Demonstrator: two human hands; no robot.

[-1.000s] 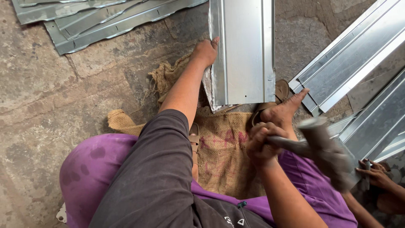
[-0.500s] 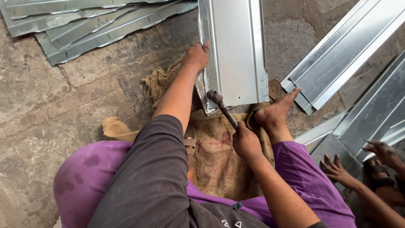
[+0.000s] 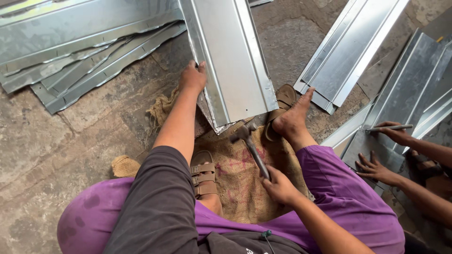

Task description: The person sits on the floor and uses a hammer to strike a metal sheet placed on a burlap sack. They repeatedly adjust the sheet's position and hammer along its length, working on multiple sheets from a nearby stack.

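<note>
Person sits on the stone floor (image 3: 56, 141), working a folded metal sheet (image 3: 230, 61) that lies straight ahead of them, its near end over a burlap sack (image 3: 235, 174).

Left hand (image 3: 192, 77): fingers curled over the sheet's left folded edge, pressing it down. Clamped, not spread.

Right hand (image 3: 278, 186): fist wrapped round the handle of a hammer (image 3: 249, 146). The head sits just at the sheet's near corner, where the edge looks bent and ragged. Can't tell if it's touching the metal or just short of it.

Bare right foot (image 3: 292, 120) is planted just right of the hammer head, close to the sheet's right edge, with a brown sandal (image 3: 280, 106) under it. Another sandal (image 3: 203, 176) sits between the two arms, near the lap.

My read on doing this well: keep the left hand well up the sheet from the strike point, as it is now. Keep the sacking under the corner so it doesn't bounce on stone. Short flat blows, face square to the fold. Toes are nearer the hammer than I'd like.

Further left of the left hand: a stack of similar sheets (image 3: 80, 51). Right of the right hand: more sheets (image 3: 353, 51), and a second person's hands (image 3: 376, 169) on one, holding a thin rod (image 3: 391, 127).
</note>
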